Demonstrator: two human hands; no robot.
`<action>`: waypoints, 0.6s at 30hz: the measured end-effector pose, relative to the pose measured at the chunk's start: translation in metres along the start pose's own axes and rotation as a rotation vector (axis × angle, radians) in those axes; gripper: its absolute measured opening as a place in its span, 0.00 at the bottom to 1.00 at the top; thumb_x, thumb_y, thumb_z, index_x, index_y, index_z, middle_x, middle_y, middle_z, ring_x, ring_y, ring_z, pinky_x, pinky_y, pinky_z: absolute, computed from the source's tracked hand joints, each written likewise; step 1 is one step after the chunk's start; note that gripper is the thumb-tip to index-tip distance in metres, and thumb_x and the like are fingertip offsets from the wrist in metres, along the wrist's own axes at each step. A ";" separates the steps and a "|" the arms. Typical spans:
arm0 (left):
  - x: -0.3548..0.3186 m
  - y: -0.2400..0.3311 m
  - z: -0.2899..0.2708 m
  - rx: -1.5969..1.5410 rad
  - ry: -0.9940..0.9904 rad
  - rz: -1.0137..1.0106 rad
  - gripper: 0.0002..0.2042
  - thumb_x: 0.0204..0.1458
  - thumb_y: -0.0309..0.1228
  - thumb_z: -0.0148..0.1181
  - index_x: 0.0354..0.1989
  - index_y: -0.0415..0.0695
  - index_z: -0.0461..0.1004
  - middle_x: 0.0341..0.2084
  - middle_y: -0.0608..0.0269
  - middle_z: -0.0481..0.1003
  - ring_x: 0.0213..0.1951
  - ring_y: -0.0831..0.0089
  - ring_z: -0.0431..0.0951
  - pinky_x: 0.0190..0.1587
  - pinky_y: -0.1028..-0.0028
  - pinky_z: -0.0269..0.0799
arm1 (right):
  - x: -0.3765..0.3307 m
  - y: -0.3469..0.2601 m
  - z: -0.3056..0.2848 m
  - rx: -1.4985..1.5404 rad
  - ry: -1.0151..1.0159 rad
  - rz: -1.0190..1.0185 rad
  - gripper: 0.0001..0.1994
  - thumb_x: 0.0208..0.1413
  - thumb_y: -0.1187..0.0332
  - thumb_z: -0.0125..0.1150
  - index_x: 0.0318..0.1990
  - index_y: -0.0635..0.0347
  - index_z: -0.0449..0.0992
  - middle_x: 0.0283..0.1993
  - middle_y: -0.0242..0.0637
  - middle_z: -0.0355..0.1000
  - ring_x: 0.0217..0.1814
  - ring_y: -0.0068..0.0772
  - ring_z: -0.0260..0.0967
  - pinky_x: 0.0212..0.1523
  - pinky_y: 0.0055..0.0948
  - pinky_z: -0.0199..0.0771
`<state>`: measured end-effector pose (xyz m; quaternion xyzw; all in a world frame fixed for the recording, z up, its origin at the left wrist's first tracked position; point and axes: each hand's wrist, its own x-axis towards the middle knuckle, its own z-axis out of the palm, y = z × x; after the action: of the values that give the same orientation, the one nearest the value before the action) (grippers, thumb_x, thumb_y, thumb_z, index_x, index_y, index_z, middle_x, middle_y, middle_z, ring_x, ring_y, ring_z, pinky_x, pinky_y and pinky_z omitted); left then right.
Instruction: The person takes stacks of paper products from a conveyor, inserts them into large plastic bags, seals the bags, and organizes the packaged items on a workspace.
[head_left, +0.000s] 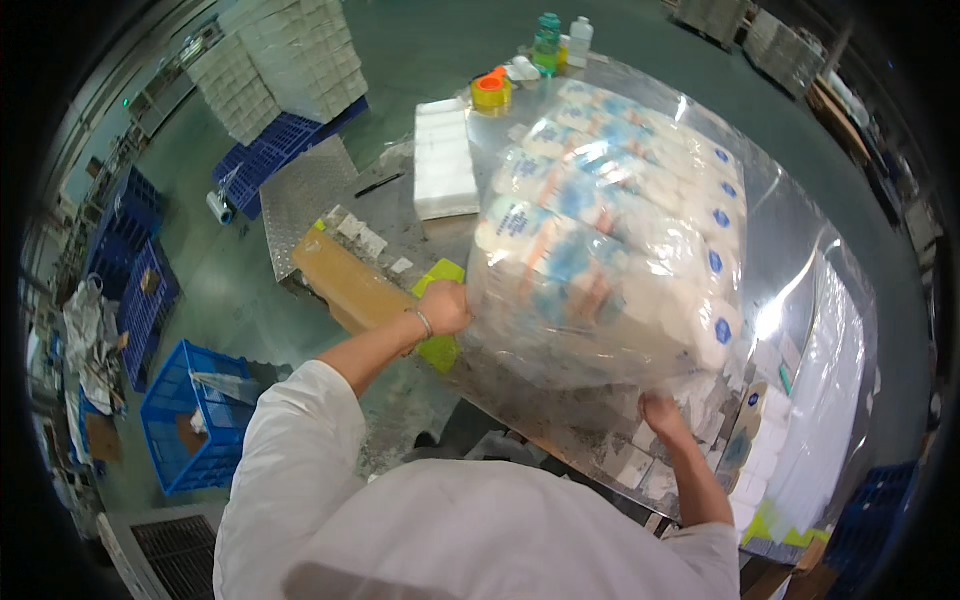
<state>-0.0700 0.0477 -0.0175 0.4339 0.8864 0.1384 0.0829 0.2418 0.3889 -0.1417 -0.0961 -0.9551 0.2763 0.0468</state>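
Observation:
A big clear plastic bag (560,365) lies on the metal table, filled with several white tissue packs (620,215) that carry blue and orange print. My left hand (445,307) is closed at the bag's near left corner, its fingers folded on the plastic. At the near right edge, my right hand (660,411) grips the film in a closed fist. Between the two hands the near end of the bag looks loose and crumpled. The fingertips of both hands are partly hidden.
Left on the table are a long white tissue pack (445,160), a black pen (380,185), a brown cardboard box (350,275) and yellow tape (491,92). Bottles (547,45) stand at the far edge. Plastic film (820,370) lies right. A blue crate (195,420) sits on the floor.

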 end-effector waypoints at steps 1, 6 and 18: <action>-0.013 0.002 -0.001 -0.037 0.010 0.013 0.10 0.37 0.36 0.53 0.22 0.42 0.73 0.19 0.50 0.73 0.25 0.51 0.73 0.30 0.58 0.69 | -0.009 -0.012 -0.011 0.038 -0.098 0.127 0.06 0.49 0.72 0.47 0.30 0.63 0.70 0.22 0.44 0.67 0.25 0.42 0.66 0.27 0.37 0.65; -0.106 -0.002 -0.042 -0.245 0.023 0.062 0.06 0.38 0.26 0.50 0.15 0.44 0.72 0.15 0.53 0.71 0.20 0.56 0.72 0.25 0.64 0.67 | -0.065 -0.114 -0.079 -0.428 -0.142 0.145 0.09 0.53 0.72 0.44 0.36 0.64 0.71 0.26 0.38 0.67 0.28 0.31 0.64 0.33 0.25 0.66; -0.336 -0.074 -0.198 -1.150 0.327 0.309 0.09 0.32 0.17 0.40 0.15 0.37 0.71 0.12 0.62 0.72 0.17 0.76 0.70 0.21 0.76 0.65 | -0.166 -0.341 -0.161 0.371 0.784 0.096 0.06 0.42 0.76 0.49 0.25 0.73 0.70 0.21 0.37 0.63 0.22 0.28 0.61 0.25 0.26 0.62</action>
<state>0.0267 -0.2965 0.1553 0.4161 0.5981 0.6693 0.1455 0.3734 0.1553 0.1711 -0.2278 -0.7938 0.3875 0.4097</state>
